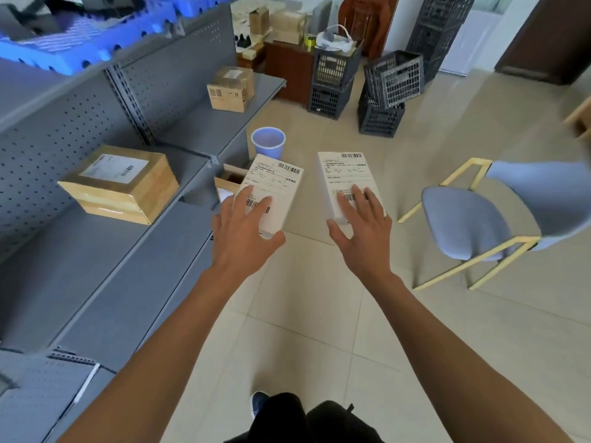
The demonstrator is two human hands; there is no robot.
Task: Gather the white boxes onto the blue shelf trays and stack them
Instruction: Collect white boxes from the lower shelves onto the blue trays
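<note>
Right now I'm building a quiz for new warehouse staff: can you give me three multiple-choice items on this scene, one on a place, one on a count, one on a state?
1. Where is the blue bucket?
A. on the chair
B. on the floor by the shelf end
C. in a crate

2. How many white boxes are in the hands?
A. one
B. two
C. four

3. How is the left hand?
A. gripping a box
B. idle
C. on the shelf

Key:
1 B, it stands on the tiles beside the grey shelf.
2 B, left white box and right white box.
3 A, fingers and thumb clasp the box.
</note>
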